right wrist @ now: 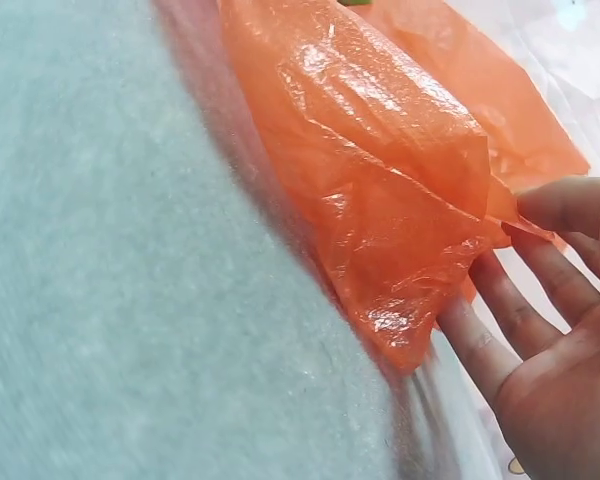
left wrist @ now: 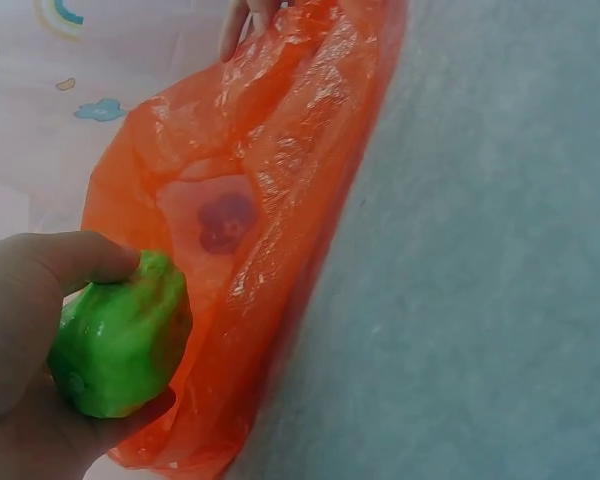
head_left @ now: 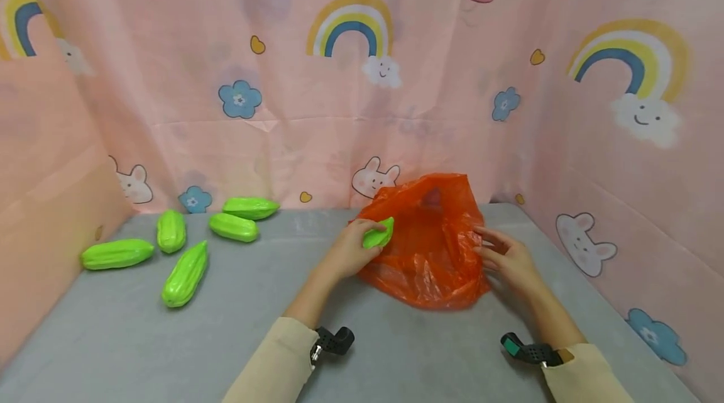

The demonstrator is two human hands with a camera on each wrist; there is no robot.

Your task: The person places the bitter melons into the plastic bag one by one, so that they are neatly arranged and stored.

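Note:
My left hand grips a bright green ridged gourd between thumb and fingers, at the left side of the orange plastic bag's mouth. The left wrist view shows the gourd with its lumpy end outward, in front of the bag. On the other side, my right hand pinches the rim of the orange plastic bag with thumb and forefinger. In the right wrist view, the other fingers lie behind the crinkled film. The bag's mouth gapes towards me.
On the left of the grey table lie several more green gourds, spread apart from the bag. A pink printed curtain closes off the back and both sides. Each wrist wears a black strapped camera.

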